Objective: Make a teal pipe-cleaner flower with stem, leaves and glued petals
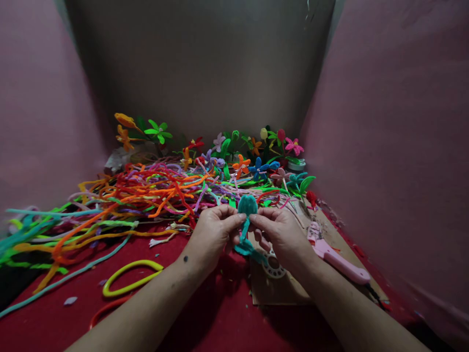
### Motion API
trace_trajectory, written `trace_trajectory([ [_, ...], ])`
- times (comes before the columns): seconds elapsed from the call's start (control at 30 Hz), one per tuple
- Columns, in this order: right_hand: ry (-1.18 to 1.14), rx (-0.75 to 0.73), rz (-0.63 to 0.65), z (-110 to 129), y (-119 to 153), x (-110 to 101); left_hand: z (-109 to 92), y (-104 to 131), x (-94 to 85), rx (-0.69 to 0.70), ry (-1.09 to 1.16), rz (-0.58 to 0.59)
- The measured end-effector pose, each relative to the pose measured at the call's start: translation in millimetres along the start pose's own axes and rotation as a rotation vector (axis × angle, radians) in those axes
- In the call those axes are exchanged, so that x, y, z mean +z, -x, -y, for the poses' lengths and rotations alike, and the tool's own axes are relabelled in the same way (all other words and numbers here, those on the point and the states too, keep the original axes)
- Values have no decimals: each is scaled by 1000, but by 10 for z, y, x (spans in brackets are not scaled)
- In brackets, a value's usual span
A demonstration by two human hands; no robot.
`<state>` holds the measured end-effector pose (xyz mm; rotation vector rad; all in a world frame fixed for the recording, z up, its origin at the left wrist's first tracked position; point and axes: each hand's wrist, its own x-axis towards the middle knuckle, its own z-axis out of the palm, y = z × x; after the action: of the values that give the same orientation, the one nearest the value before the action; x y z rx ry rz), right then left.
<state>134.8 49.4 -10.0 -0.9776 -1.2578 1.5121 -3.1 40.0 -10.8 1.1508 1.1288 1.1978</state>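
Observation:
A teal pipe-cleaner piece (248, 206) with a rounded, petal-like top is held upright between both hands, its lower strands hanging down and curling below the fingers. My left hand (216, 232) pinches its left side between thumb and forefinger. From the right, my right hand (280, 232) pinches it at about the same height, just under the rounded top. The two thumb tips are close together. Some of the other fingers are curled and partly hidden behind the piece and the palms.
Tangled colorful pipe cleaners (146, 190) spread across the red cloth (205, 313). Finished fuzzy flowers (258, 168) stand behind them. At right, a pink tool (340, 261) with a cord lies on cardboard (282, 293), near a white perforated ring (274, 269). A yellow loop (128, 292) lies left.

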Motion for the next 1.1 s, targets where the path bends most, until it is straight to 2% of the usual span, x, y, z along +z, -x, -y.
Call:
trace_trajectory([
  [0.13,9,12,53,-30,6,-1,22,-4,-3,16,17,0],
  [0.4,-1,47,48,-20,13,-2,21,4,-3,45,14,-20],
  [0.57,-36,108,103,4,14,-20,28,-6,8,30,77,-24],
  [0.77,-91,126,111,24,28,-6,22,-6,20,18,124,-18],
  [0.87,-106,137,101,15,21,-6,-6,20,22,47,63,-24],
  [1.03,-105,140,116,26,9,-7,-75,56,46,178,-171,-93],
  [1.1,-86,126,111,44,9,-1,-83,49,47,196,-213,-82],
])
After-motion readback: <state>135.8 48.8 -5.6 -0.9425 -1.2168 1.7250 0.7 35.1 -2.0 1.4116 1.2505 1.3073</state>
